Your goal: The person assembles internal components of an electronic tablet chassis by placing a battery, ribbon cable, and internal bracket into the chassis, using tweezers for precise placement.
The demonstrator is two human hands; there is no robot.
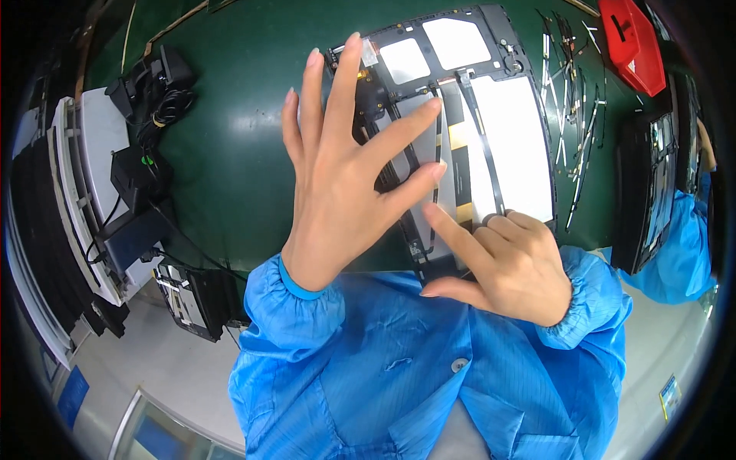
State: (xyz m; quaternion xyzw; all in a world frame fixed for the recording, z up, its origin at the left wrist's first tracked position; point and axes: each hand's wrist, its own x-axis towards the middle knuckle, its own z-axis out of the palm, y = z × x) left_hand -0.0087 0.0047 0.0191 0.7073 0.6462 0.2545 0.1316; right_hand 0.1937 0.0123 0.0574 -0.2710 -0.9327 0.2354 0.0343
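An opened tablet-like device housing [512, 146], black-framed with white panels, lies before me on the green table. My left hand [345, 165] is spread over its left side. The left index fingertip and thumb press along a thin black flat cable [438, 146] running lengthwise on the housing. My right hand [512, 261] is at the housing's near edge, its index finger stretched to the near part of that cable and its thumb out at the edge. Its other fingers curl around the near end of a second dark flat cable [484, 138], partly hidden by them.
Loose flat cables [571, 115] lie scattered right of the housing, below a red bin [632, 46]. Black adapters with coiled cords [157, 107] sit at left near stacked panels [77, 199]. More black devices [652, 192] stand at right, beside another person's blue sleeve [678, 261].
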